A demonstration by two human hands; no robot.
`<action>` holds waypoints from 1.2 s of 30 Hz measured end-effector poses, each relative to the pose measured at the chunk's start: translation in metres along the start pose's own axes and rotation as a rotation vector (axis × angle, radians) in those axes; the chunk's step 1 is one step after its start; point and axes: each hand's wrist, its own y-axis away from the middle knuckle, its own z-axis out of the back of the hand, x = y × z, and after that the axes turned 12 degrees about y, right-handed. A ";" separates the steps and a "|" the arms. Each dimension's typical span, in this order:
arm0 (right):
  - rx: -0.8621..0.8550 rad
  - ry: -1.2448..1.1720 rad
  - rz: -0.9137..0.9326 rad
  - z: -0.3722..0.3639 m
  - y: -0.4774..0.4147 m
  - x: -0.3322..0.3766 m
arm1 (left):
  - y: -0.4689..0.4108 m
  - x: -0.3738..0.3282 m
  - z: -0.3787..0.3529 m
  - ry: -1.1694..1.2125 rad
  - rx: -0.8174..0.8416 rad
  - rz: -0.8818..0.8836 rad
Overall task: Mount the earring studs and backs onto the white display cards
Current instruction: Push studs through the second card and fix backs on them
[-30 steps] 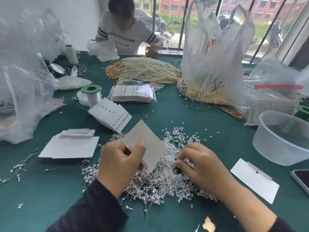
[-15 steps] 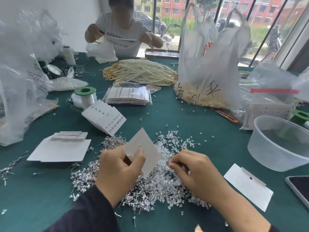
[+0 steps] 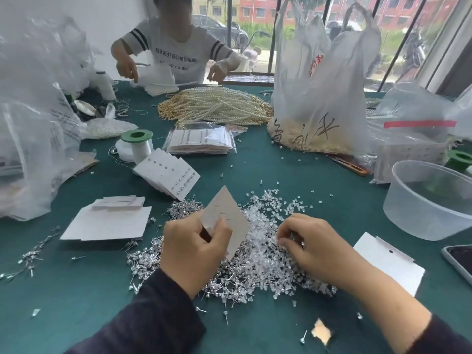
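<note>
My left hand (image 3: 191, 254) grips a white display card (image 3: 228, 218) by its lower corner, holding it tilted above the table with its back toward me. My right hand (image 3: 310, 244) rests on the heap of clear earring backs (image 3: 263, 254), fingertips pinched together at the pile; whether they hold a back is hidden. Silver studs (image 3: 150, 256) lie mixed into the heap's left and front. A fanned stack of filled cards (image 3: 166, 176) sits behind, blank cards (image 3: 107, 222) to the left, one single blank card (image 3: 388, 261) at the right.
A clear plastic tub (image 3: 431, 200) stands at right, a phone (image 3: 459, 261) at the right edge. Bagged cards (image 3: 201, 141), a green-capped thread spool (image 3: 138, 144), pearl strands (image 3: 217, 106) and large plastic bags (image 3: 324, 88) fill the back. Another person (image 3: 176, 49) works across the green table (image 3: 76, 302).
My hands stay almost where they were over the heap, the right still picking at the backs. The person opposite has spread both arms apart.
</note>
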 end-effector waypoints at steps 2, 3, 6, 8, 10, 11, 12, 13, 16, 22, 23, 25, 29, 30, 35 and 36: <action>-0.010 -0.054 -0.019 0.002 0.000 -0.001 | 0.001 -0.001 -0.002 0.027 0.014 0.003; -0.010 -0.083 -0.035 0.003 0.000 -0.002 | 0.001 -0.002 -0.002 0.044 0.016 0.021; 0.003 -0.154 -0.078 0.004 0.002 -0.004 | 0.002 -0.002 -0.003 0.110 0.039 0.069; -0.003 -0.191 -0.090 0.005 0.002 -0.004 | 0.003 -0.001 -0.003 0.132 0.037 0.100; -0.020 -0.214 -0.094 0.006 0.001 -0.005 | 0.003 -0.001 -0.003 0.147 0.035 0.128; -0.021 -0.230 -0.095 0.007 0.002 -0.004 | 0.003 -0.002 -0.004 0.144 0.041 0.135; -0.020 -0.252 -0.097 0.008 0.002 -0.004 | 0.003 -0.002 -0.004 0.137 0.045 0.137; -0.021 -0.273 -0.101 0.008 0.002 -0.003 | 0.003 -0.003 -0.005 0.135 0.047 0.139; -0.045 -0.283 -0.118 0.008 0.003 -0.002 | 0.004 -0.005 -0.006 0.141 0.064 0.147; -0.212 -0.319 -0.169 0.003 0.004 0.008 | 0.004 -0.005 -0.007 0.135 -0.005 0.190; -0.252 -0.348 -0.174 0.003 0.004 0.011 | 0.004 -0.004 -0.007 0.140 -0.009 0.194; -0.316 -0.407 -0.182 0.001 0.004 0.018 | 0.005 -0.004 -0.009 0.123 -0.020 0.192; -0.454 -0.372 -0.146 -0.001 0.008 0.034 | 0.004 -0.005 -0.010 0.120 -0.042 0.177; -0.481 -0.371 -0.138 -0.002 0.009 0.039 | 0.004 -0.005 -0.010 0.109 -0.041 0.156; -0.564 -0.490 -0.122 -0.011 0.005 0.061 | 0.009 -0.007 -0.013 0.047 0.016 0.033; -0.566 -0.501 -0.097 -0.013 0.005 0.065 | 0.011 -0.008 -0.014 0.040 0.018 0.010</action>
